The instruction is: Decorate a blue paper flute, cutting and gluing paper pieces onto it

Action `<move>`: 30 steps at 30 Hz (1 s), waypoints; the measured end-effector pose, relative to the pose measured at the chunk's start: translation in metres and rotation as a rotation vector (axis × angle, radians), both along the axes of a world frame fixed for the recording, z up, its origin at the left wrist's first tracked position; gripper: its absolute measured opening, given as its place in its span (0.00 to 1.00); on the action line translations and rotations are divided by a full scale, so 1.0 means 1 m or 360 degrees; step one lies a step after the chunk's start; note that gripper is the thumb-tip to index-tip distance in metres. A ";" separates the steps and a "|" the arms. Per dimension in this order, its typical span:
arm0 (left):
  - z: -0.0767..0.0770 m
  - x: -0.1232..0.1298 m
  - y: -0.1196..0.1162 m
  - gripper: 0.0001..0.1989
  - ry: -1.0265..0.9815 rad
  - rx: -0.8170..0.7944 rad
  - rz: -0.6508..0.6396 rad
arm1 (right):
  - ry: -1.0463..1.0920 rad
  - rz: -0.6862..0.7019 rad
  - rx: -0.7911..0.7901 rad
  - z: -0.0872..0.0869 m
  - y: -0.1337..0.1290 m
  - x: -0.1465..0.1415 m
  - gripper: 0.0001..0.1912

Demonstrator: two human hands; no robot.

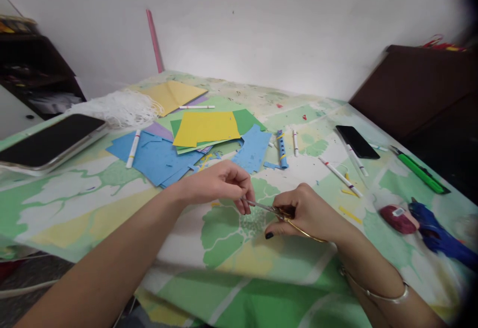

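Gold-handled scissors [278, 212] are held in my right hand [308, 212], its fingers wrapped round the handles. Their blades point left to the fingertips of my left hand [227, 187]. That hand is closed in a pinch at the blade tips; whatever it holds is too small to make out. Both hands are above the patterned tablecloth [220, 238] near its front edge. Just beyond them lie a cut blue paper piece [252, 149] and a rolled blue paper tube [282, 150] with dark dots and yellow bands.
Yellow paper [207, 128] tops a stack beside blue sheets [160, 156]. White string [119, 108] and a tablet-like device [48, 141] are at left. At right are a phone [357, 142], markers [340, 176], a green cutter [420, 172], maroon yarn [399, 218] and a blue glue gun [442, 236].
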State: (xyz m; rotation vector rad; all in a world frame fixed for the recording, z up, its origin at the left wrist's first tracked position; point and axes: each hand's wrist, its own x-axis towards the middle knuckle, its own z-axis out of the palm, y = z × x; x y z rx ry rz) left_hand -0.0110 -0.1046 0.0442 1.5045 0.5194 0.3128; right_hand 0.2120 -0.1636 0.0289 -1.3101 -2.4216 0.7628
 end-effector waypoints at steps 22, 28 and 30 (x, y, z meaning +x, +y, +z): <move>-0.001 0.000 0.000 0.05 -0.0094 -0.0006 0.0045 | 0.0027 -0.0016 0.0059 -0.002 0.001 0.002 0.25; 0.000 0.001 0.001 0.04 -0.0180 0.0036 0.0095 | 0.0070 -0.0018 0.0015 -0.001 0.002 0.004 0.23; 0.000 0.001 0.002 0.04 -0.0206 0.0049 0.0148 | 0.0084 -0.0020 -0.0011 0.000 0.002 0.005 0.21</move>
